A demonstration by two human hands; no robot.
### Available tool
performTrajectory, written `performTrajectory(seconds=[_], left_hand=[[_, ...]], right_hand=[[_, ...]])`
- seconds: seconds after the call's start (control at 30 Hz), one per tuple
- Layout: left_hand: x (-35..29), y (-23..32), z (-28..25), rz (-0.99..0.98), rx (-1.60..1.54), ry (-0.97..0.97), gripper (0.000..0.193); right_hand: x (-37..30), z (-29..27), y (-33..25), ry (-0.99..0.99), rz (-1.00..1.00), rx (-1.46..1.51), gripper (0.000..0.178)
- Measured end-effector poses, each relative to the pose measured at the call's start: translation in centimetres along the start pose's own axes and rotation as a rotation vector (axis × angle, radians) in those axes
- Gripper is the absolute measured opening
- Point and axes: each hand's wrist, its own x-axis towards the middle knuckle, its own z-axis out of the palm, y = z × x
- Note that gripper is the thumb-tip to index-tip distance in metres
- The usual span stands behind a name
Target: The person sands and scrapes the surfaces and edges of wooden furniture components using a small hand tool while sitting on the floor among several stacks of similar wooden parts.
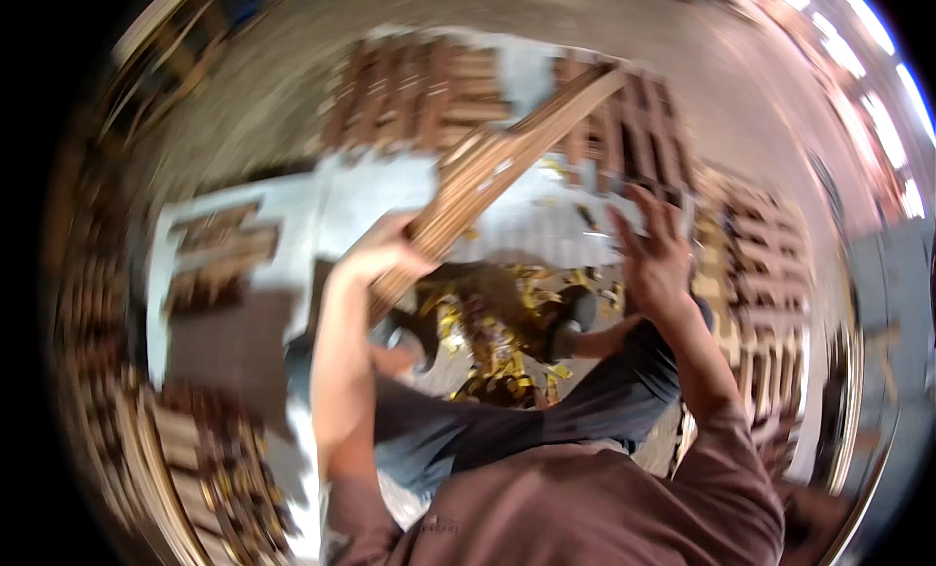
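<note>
My left hand (390, 251) is wrapped round the near end of a long brown wooden piece (497, 166). The piece slants up and away to the right, with a step along its upper left edge and small pale marks on its face. Blur hides whether it is one piece or several held together. Further right, my right hand (655, 249) is raised, fingers spread, with nothing in it. Beneath both lies a pale work surface (375, 200). Rows of brown wooden pieces (400, 88) lie at its far left, and more wooden pieces (639, 122) at its far right.
Short wooden pieces (219, 239) lie on the left of the pale surface. Stacked wood (765, 273) stands to the right, more stacks (210, 464) at lower left. Yellow and dark scraps (492, 337) litter the floor between my feet. Grey cabinet-like boxes (892, 293) stand far right.
</note>
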Motion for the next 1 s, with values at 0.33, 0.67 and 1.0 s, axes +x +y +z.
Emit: performTrajectory(seconds=[0.33,0.67,1.0], left_hand=[[-0.6,-0.1,1.4,-0.298,0.225,-0.346,0.062],[0.9,-3.5,-0.2,0.073,0.467,-0.387,0.058],[1.7,-1.9,-0.2,0.409,0.088,0.519,0.030]], right_hand=[[-2.6,2.3,0.5,-0.158,-0.362,-0.053,0.039],[-3.9,0.4,0.5,-0.093,-0.469,0.048,0.018],[-7.7,3.3,4.1,-0.411,0.281,0.206,0.034]])
